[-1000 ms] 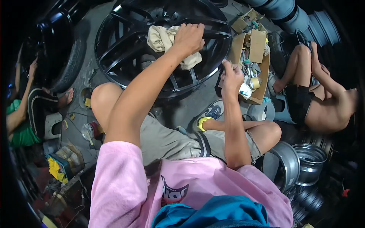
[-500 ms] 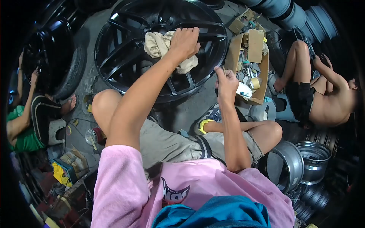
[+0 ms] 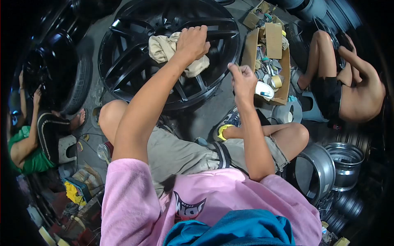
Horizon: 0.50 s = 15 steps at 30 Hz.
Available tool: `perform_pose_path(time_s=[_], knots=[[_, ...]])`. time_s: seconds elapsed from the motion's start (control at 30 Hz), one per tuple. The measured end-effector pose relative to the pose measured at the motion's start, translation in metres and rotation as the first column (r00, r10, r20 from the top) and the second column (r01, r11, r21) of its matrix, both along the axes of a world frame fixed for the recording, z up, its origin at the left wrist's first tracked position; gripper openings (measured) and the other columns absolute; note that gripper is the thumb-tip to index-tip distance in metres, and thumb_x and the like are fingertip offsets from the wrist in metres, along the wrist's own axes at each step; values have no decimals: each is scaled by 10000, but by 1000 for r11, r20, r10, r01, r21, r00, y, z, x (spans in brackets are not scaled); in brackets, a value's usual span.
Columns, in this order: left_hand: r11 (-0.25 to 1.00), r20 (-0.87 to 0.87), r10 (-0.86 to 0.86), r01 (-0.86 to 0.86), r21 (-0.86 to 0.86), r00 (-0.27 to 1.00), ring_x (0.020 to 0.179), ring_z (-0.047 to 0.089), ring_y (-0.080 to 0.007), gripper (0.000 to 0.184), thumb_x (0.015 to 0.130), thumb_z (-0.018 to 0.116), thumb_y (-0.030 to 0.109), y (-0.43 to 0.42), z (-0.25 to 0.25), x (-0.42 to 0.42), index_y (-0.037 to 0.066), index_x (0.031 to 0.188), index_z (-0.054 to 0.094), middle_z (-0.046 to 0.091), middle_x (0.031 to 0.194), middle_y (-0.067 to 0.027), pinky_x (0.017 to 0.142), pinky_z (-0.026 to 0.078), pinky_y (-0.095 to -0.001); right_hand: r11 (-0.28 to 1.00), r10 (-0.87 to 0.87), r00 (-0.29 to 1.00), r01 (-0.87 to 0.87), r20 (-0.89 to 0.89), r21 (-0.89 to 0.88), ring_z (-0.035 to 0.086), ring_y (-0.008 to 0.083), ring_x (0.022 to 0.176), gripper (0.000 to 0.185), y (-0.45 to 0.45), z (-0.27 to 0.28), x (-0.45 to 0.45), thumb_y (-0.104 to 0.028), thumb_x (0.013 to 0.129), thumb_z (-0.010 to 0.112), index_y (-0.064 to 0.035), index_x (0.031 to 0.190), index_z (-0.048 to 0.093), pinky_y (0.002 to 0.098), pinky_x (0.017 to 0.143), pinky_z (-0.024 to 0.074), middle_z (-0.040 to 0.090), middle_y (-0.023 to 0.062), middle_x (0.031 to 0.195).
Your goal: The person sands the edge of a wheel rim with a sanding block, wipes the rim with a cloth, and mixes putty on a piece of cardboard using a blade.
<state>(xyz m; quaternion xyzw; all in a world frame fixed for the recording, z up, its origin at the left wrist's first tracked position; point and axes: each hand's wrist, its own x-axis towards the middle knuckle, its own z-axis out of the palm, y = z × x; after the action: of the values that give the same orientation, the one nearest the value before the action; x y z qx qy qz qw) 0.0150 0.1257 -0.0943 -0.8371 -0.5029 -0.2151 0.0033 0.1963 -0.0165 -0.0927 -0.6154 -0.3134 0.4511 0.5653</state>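
A big black alloy wheel rim [image 3: 123, 78] lies face up before me, its spokes glossy. My left hand [image 3: 193, 43] is closed over a crumpled beige rag [image 3: 162, 49] and presses it against the spokes near the hub. Part of the rag spreads out beneath the hand. At the rim's right edge, my right hand [image 3: 245, 84] is raised with its fingers curled and its thumb up. A small thin thing seems to be pinched there, too small to name.
An open cardboard box [image 3: 284, 88] of brushes, tape and tools stands to the right. Two people work on wheels, one at the left [image 3: 28, 143] and one at the right [image 3: 359, 98]. Silver rims [image 3: 344, 164] sit at the lower right, and a jar [image 3: 103, 151] by my left knee.
The view has shifted a little, so the wheel sits slightly further left and up. Both hands keep their closed grips, and the rag stays near the hub. The person at right has bent further forward.
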Motion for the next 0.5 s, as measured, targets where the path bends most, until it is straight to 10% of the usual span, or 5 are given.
perform_pose_path(time_s=[0.5], knots=[[1000,-43,-13,13,-15,999,1043,705,-392,439,898,771,290,3,1,0,7,1197,619,741,1086,-183,902,519,-535,993,-91,927,111,-364,33,433,51,588,337,20,-18,3,-324,941,875,-91,963,633,236,554,340,550,-47,774]])
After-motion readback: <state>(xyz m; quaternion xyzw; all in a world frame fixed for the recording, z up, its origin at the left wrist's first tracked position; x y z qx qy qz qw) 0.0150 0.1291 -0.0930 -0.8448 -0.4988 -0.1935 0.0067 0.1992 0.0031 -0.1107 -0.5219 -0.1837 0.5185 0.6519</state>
